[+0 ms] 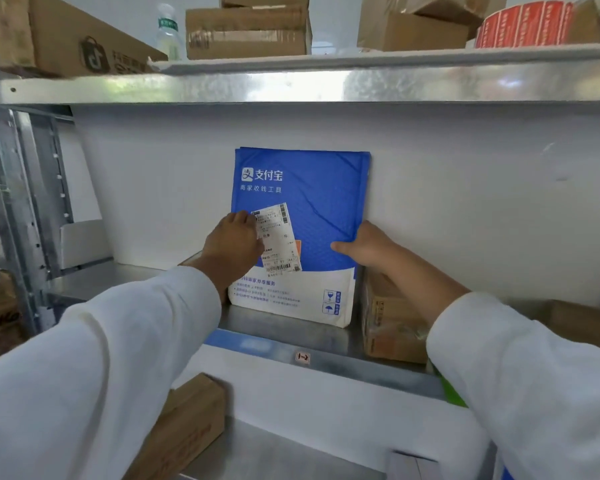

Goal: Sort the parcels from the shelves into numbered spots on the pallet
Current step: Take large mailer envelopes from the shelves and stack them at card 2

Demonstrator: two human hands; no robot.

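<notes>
A blue and white padded mailer (312, 188) stands upright on the middle shelf (284, 334), leaning against the white back wall. A white shipping label (279, 242) is stuck on its front. My left hand (234, 245) holds the mailer's left edge, fingers over the label's side. My right hand (364, 245) grips the right edge, thumb across the blue front. Both arms wear white sleeves.
A brown cardboard box (388, 320) sits right of the mailer, under my right wrist. The shelf edge carries a tag reading 1-2 (302, 357). More boxes, a bottle (168, 32) and a red tape roll (527, 24) fill the upper shelf. Another box (184, 427) lies on the lower shelf.
</notes>
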